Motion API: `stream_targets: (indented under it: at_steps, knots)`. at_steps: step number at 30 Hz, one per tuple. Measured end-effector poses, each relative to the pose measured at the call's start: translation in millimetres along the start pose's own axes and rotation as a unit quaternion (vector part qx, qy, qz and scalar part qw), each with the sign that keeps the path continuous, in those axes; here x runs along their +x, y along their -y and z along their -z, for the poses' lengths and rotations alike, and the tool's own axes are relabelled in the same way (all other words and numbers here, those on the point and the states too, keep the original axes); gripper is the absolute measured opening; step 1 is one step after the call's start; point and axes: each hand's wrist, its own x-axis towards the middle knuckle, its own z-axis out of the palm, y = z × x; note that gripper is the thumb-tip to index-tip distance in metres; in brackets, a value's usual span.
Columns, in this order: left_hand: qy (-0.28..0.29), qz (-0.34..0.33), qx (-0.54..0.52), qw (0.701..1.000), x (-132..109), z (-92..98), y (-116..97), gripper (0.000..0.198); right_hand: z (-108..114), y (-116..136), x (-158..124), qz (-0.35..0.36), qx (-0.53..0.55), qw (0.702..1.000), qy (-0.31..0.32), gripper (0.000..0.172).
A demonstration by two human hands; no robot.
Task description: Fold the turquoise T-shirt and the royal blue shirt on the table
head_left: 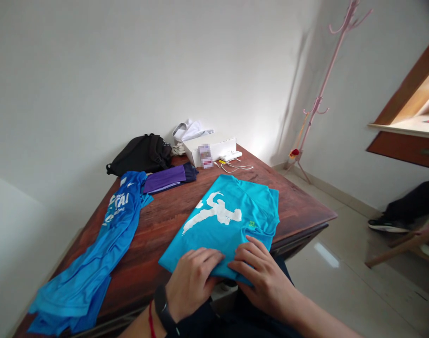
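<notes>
A turquoise T-shirt with a white figure print lies partly folded at the table's near edge. My left hand, with a black band and a red cord at the wrist, grips the shirt's near edge, thumb underneath. Close beside it on the right, my right hand is closed on the same edge, its fingers curled over the cloth. Some wrinkles gather in the fabric just beyond the right hand. Both thumbs are mostly hidden under the hands.
On the wooden table lie a blue jersey at left, folded purple cloth, a black bag, a white box, and a white cable. A pink coat rack stands in the corner. Someone's shoe shows at right.
</notes>
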Motion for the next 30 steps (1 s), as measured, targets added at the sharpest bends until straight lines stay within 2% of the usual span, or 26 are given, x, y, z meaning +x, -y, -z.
stream_targets:
  at_steps: [4,7,11,15,18,21,24,27,30]
  knots:
    - [0.002,0.017,0.040,0.999,-20,-8.0,24,0.072,8,11,-4,0.055,-0.005,0.998,0.015,0.018]
    - [0.002,0.041,0.061,0.997,-39,-12.5,53,0.086,6,17,-15,0.048,0.007,0.999,0.019,0.016]
    - [-0.022,0.050,0.064,0.996,-61,-11.6,90,0.083,5,20,-27,0.026,-0.010,0.998,0.051,0.014]
    - [-0.076,0.004,0.055,0.996,-78,-10.9,114,0.062,15,16,-24,0.011,-0.005,0.999,0.045,0.011]
    - [-0.128,-0.020,0.043,0.991,-87,-9.4,119,0.044,27,12,-19,-0.043,0.024,0.998,0.050,0.014]
    - [-0.174,-0.012,0.013,0.985,-94,-3.1,113,0.037,36,7,-19,-0.058,0.038,0.997,0.040,0.021]
    - [-0.196,0.000,-0.047,0.979,-100,5.5,104,0.031,40,1,-22,-0.077,0.016,0.997,0.020,0.015]
    - [-0.216,0.027,-0.125,0.968,-107,11.0,99,0.026,39,-7,-18,-0.116,-0.015,0.993,-0.004,0.015]
    - [-0.236,0.085,-0.187,0.950,-110,13.1,102,0.024,37,-15,2,-0.156,0.000,0.988,-0.012,0.019]
